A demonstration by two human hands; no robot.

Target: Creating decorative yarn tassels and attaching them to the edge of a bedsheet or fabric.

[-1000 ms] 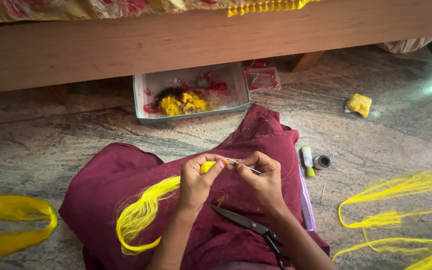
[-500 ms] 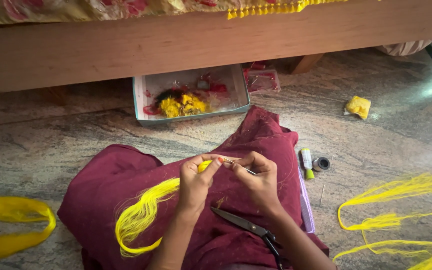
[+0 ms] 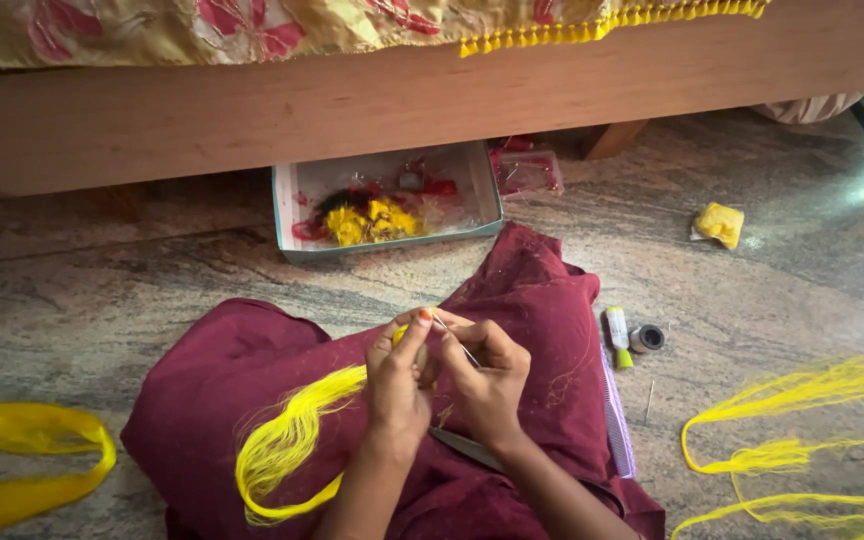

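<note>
At the far left, near, a folded band of yellow cloth (image 3: 22, 460) lies on the mottled stone floor (image 3: 132, 290); to its right a maroon cloth (image 3: 252, 380) covers the person's lap, and a looped bundle of bright yellow thread (image 3: 287, 450) rests on it, curving up towards the hands; the left hand (image 3: 397, 385) pinches the upper end of that bundle between thumb and forefinger, the other fingers curled in beside them; just right of it, touching, the right hand (image 3: 487, 385) holds a thin metal needle-like tool (image 3: 460, 345) pinched between its fingertips, the point aimed at the thread; under the right wrist the blade of a pair of scissors (image 3: 462, 448) shows on the cloth; farther off, under the wooden bed frame (image 3: 352, 110), sits a pale open box (image 3: 287, 200) of yellow and red scraps; to the right a small yellow-tipped tube (image 3: 618, 335) and a dark thread spool (image 3: 647, 338) lie side by side; far right, a yellow wad (image 3: 720, 224), and near, loose yellow thread strands (image 3: 792, 440).
</note>
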